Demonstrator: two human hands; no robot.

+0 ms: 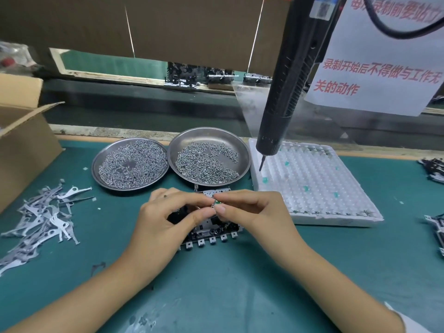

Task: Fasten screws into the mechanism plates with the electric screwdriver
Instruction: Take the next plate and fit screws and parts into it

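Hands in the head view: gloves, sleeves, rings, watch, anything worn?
Both hands are bare: no gloves, finger cots, rings or wrist strap visible on the left hand or the right hand. Both forearms are uncovered as far as the frame shows. The only clothing in sight is a bit of white fabric at the bottom right corner, by the right arm, probably a short sleeve. Nails are short and unpainted.

We see a green mat (216, 296) covering the workbench, a brown cardboard screen (168, 27) hanging across the back, a dark conveyor belt (144, 102) behind it, a cardboard box (21, 140) left, a white paper notice (384, 68) with red characters right.
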